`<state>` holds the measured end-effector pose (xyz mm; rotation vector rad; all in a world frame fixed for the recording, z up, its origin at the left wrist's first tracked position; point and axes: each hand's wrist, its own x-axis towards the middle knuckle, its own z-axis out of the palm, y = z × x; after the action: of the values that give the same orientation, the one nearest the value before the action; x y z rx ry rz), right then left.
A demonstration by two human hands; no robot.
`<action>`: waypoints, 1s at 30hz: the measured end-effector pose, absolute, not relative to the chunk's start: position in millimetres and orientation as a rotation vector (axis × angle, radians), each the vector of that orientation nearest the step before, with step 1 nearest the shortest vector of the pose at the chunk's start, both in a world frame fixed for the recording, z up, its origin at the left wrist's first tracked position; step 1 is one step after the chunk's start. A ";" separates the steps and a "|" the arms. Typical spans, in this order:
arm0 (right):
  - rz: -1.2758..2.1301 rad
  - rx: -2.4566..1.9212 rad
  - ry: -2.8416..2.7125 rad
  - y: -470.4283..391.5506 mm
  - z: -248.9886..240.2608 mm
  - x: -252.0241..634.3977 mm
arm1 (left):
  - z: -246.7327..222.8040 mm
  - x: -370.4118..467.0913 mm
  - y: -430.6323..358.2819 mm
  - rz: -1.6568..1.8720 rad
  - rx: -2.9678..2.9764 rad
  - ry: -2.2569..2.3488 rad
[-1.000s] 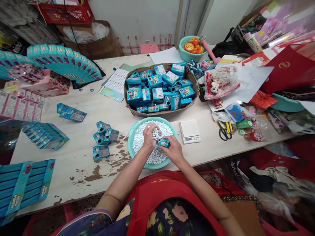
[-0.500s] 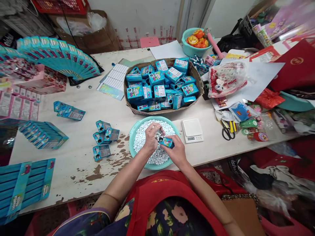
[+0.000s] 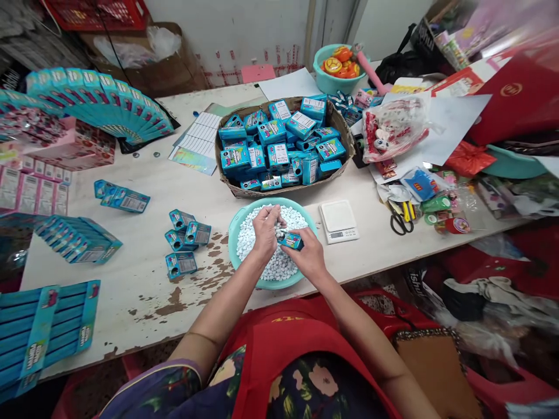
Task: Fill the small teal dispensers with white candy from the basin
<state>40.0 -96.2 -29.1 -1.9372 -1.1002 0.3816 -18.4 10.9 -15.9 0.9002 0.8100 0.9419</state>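
Observation:
My right hand (image 3: 309,255) grips a small blue candy box (image 3: 292,240), tilted so that its dark opening faces left. Beside that opening, my left hand (image 3: 264,233) is closed with its fingers curled, and some white candies show at its fingertips. Both hands are over a mint-green bowl (image 3: 233,237) filled with small white candies (image 3: 276,269). How many candies the left hand holds is hidden by its fingers.
Behind the bowl stands a cardboard tray (image 3: 229,189) heaped with blue boxes. A white digital scale (image 3: 338,221) lies right of the bowl, with scissors (image 3: 400,220) beyond. Several blue boxes (image 3: 181,263) stand to the left. A bowl of orange toys (image 3: 336,81) sits at the back.
The view has shifted slightly, moving the right-side items left and up. My left hand's fingers have come lower and closer to the box opening; my right hand still grips the box.

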 end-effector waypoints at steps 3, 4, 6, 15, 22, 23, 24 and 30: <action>0.369 -1.947 -1.114 -98.8 -27.4 39.7 | -13.6 -20.1 5.3 0.950 0.894 0.801; 0.369 -1.950 -1.115 -99.4 -26.9 39.8 | -13.0 -20.9 3.5 0.952 0.891 0.801; 0.378 -1.949 -1.124 -99.8 -26.3 40.2 | -12.0 -22.2 0.4 0.974 0.890 0.819; 0.448 -1.854 -1.206 -94.2 -23.1 50.8 | -11.1 -18.0 3.5 1.079 0.858 0.884; 0.521 -1.765 -1.163 -87.9 -23.5 64.6 | -1.5 -8.1 7.0 1.018 0.846 0.878; 0.533 -1.751 -1.155 -86.2 -24.2 66.5 | 0.1 -6.6 6.7 1.011 0.834 0.871; 0.543 -1.737 -1.148 -84.3 -24.8 68.7 | 1.4 -5.3 6.3 1.006 0.821 0.863; 0.591 -1.666 -1.119 -79.2 -23.5 81.9 | 4.8 0.0 5.5 1.065 0.782 0.866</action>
<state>81.9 -79.2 -23.5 -1.6656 -1.1193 0.5912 0.0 5.5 4.8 0.7817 0.8660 1.0649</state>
